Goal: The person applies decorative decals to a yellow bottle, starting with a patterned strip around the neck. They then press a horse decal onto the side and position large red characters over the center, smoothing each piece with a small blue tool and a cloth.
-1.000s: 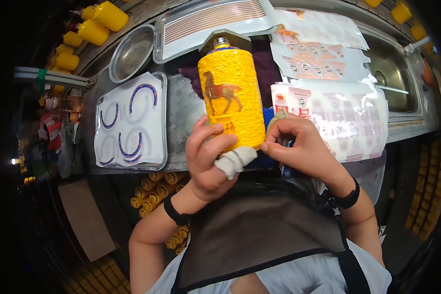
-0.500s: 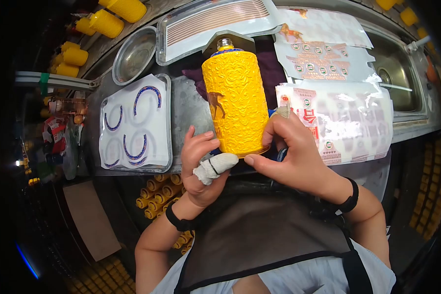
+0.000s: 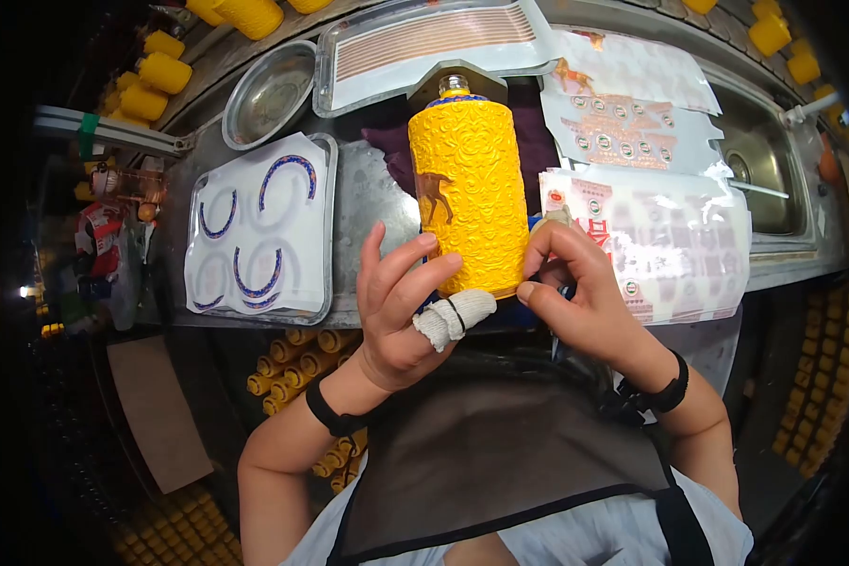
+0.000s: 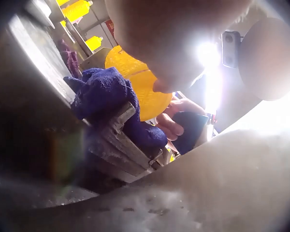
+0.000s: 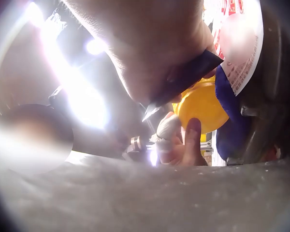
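A yellow embossed bottle (image 3: 472,189) lies neck away from me, with a brown horse picture (image 3: 434,196) at its left side. My left hand (image 3: 394,316) holds the bottle's lower left part, fingertips on its side and a white cloth-covered digit (image 3: 455,316) at the base. At the lower right edge, my right hand (image 3: 590,302) has thumb and forefinger close together by the bottle. Its other fingers are curled round a dark blue flat piece (image 5: 191,77). The left wrist view shows a blue cloth (image 4: 104,89) beside the bottle.
A tray (image 3: 325,236) with a sheet of blue arcs stands left, a metal bowl (image 3: 272,94) behind it. Striped strips lie on another tray (image 3: 324,71) at the back. Printed sheets (image 3: 689,236) cover the right side, near a sink (image 3: 764,179). Yellow bottles stand below and behind.
The bottle has turned, carrying the horse picture from its front toward the left side. My left fingers drew back from the bottle, then returned to its side. My right hand remains near the base.
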A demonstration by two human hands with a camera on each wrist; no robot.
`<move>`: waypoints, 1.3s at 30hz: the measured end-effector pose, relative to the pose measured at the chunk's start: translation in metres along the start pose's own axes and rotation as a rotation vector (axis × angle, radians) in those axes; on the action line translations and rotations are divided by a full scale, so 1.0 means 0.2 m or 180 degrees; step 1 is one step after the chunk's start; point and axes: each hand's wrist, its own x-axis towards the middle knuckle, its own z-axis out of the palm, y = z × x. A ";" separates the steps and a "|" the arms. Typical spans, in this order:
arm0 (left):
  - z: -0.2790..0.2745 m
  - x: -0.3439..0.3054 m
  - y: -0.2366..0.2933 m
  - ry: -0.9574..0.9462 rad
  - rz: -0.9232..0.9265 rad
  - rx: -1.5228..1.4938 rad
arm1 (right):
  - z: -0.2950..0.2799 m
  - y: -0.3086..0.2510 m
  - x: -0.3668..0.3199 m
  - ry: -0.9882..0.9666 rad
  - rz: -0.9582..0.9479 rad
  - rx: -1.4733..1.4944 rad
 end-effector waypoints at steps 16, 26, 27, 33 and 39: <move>0.01 0.01 0.01 -0.0107 0.0046 0.0067 | 0.02 0.02 0.00 0.0108 -0.0190 -0.0049; 0.02 0.01 0.02 -0.0080 0.0136 0.0177 | 0.01 0.04 -0.01 0.0014 0.0006 0.0299; 0.02 0.01 0.02 -0.0126 0.0154 0.0211 | 0.01 0.03 -0.01 0.0035 -0.0097 0.0184; 0.02 0.05 0.05 -0.0193 0.0170 0.0395 | 0.00 0.04 -0.01 0.0035 -0.0342 0.0149; 0.01 0.10 0.07 -0.0468 0.0352 0.0321 | -0.02 0.05 -0.07 0.0183 -0.0201 0.0080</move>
